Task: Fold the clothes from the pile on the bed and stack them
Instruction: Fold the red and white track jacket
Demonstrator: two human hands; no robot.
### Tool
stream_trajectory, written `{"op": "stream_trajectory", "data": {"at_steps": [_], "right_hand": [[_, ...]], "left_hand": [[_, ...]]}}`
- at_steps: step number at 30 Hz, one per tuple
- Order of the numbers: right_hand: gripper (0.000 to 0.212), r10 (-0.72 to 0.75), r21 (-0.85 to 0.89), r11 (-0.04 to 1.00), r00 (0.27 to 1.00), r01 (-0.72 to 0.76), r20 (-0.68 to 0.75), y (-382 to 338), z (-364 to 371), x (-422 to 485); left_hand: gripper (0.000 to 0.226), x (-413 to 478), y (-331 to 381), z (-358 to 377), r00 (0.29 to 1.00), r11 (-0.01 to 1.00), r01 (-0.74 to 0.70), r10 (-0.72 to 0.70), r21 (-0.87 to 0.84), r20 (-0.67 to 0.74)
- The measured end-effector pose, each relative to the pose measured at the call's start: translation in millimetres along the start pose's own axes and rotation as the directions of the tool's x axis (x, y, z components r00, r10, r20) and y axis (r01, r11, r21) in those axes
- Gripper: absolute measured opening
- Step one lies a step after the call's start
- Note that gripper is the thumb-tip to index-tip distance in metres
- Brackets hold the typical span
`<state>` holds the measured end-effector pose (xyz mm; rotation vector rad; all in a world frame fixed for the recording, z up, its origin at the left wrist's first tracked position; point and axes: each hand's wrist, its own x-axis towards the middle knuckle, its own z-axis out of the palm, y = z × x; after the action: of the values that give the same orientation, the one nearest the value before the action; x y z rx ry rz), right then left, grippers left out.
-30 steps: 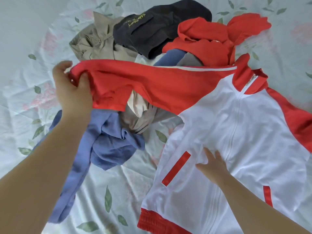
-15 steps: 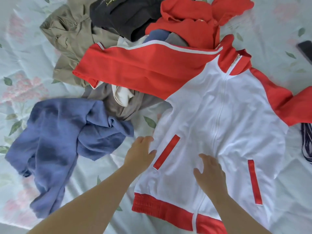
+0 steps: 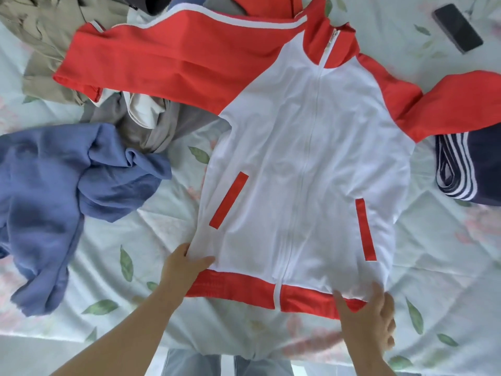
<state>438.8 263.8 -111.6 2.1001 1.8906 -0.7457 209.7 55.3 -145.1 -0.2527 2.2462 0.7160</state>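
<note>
A white zip jacket [image 3: 306, 164] with red sleeves, collar and hem lies face up on the bed, its left sleeve stretched over the pile. My left hand [image 3: 184, 267] pinches the jacket's lower left corner just above the red hem. My right hand [image 3: 368, 318] holds the lower right corner of the hem, thumb on top. The pile sits at the upper left: a blue garment [image 3: 59, 185], grey and beige clothes [image 3: 151, 123], a khaki piece [image 3: 40, 42]. A folded navy garment with white stripes [image 3: 469, 169] lies at the right.
The bed has a pale sheet with leaf print [image 3: 447, 267]. A dark phone [image 3: 456, 28] lies at the upper right. The bed's front edge runs along the bottom, with my legs in light trousers [image 3: 225, 362] below it.
My left hand let go of the red sleeve and came down to the jacket's bottom left corner. My right hand slid from the jacket's middle to the bottom right hem.
</note>
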Motion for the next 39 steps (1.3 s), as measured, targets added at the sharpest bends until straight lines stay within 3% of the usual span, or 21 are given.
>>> {"op": "stream_trajectory", "data": {"at_steps": [2, 4, 6, 8, 9, 12, 14, 16, 18, 21, 24, 28, 31, 36, 39], "right_hand": [[0.094, 0.161, 0.177, 0.971, 0.987, -0.161, 0.015, 12.0, 3.7, 6.3], [0.080, 0.245, 0.433, 0.864, 0.966, -0.257, 0.086, 24.3, 9.2, 11.9], [0.045, 0.288, 0.698, 0.622, 0.933, -0.355, 0.217, 32.3, 7.9, 14.6], [0.015, 0.315, 0.780, 0.353, 0.851, -0.517, 0.421, 37.5, 6.4, 13.5], [0.013, 0.291, 0.779, 0.238, 0.808, -0.580, 0.512, 38.6, 6.5, 11.7], [0.009, 0.132, 0.782, 0.019, 0.777, -0.623, 0.616, 37.0, 4.0, 6.5], [0.016, 0.037, 0.809, -0.101, 0.811, -0.579, 0.584, 35.6, -0.5, 5.3], [0.019, 0.008, 0.834, -0.156, 0.844, -0.529, 0.537, 34.4, -7.4, 5.3], [0.019, 0.026, 0.855, -0.135, 0.861, -0.501, 0.509, 38.2, -9.9, 4.1], [0.018, 0.086, 0.877, -0.006, 0.873, -0.481, 0.480, 57.9, -8.3, -3.2], [0.020, 0.185, 0.878, 0.124, 0.880, -0.462, 0.437, 86.4, -9.3, -16.8], [0.015, 0.312, 0.860, 0.197, 0.862, -0.470, 0.400, 126.0, -8.5, -30.1], [0.022, 0.364, 0.835, 0.260, 0.850, -0.486, 0.381, 149.4, -7.7, -32.6], [0.015, 0.338, 0.733, 0.453, 0.859, -0.507, 0.385, 162.5, -14.1, -25.0], [0.041, 0.327, 0.674, 0.592, 0.896, -0.443, 0.301, 161.9, -19.6, -16.5]], "left_hand": [[0.038, -6.1, -11.3, 2.4, 0.993, 0.938, 0.105, -0.116, -0.331, -0.014], [0.033, -17.4, -21.1, 8.0, 0.965, 0.686, 0.217, -0.259, -0.695, 0.046], [0.023, -35.6, -25.4, 18.5, 0.934, 0.423, 0.288, -0.322, -0.859, 0.154], [0.016, -53.5, -25.9, 32.7, 0.925, 0.223, 0.330, -0.269, -0.917, 0.267], [0.017, -61.0, -24.8, 39.9, 0.925, 0.161, 0.353, -0.212, -0.922, 0.317], [0.017, -74.3, -15.7, 57.0, 0.897, 0.133, 0.440, -0.100, -0.888, 0.430], [0.009, -75.2, -9.0, 64.0, 0.902, 0.174, 0.431, -0.079, -0.885, 0.424], [0.007, -74.8, -6.7, 66.7, 0.925, 0.188, 0.380, -0.060, -0.906, 0.376], [0.010, -77.5, -9.4, 65.2, 0.946, 0.215, 0.323, -0.046, -0.922, 0.321], [0.016, -92.3, -24.8, 66.4, 0.963, 0.314, 0.267, -0.064, -0.911, 0.260], [0.021, -114.5, -49.4, 72.0, 0.961, 0.407, 0.272, -0.158, -0.872, 0.226], [0.018, -142.2, -78.8, 81.0, 0.952, 0.486, 0.302, -0.205, -0.820, 0.230], [0.014, -157.3, -94.6, 89.7, 0.944, 0.531, 0.326, -0.234, -0.783, 0.234], [0.017, -167.1, -103.8, 97.6, 0.938, 0.549, 0.330, -0.284, -0.768, 0.199], [0.026, -169.4, -103.2, 103.5, 0.886, 0.572, 0.393, -0.444, -0.720, 0.131]]}}
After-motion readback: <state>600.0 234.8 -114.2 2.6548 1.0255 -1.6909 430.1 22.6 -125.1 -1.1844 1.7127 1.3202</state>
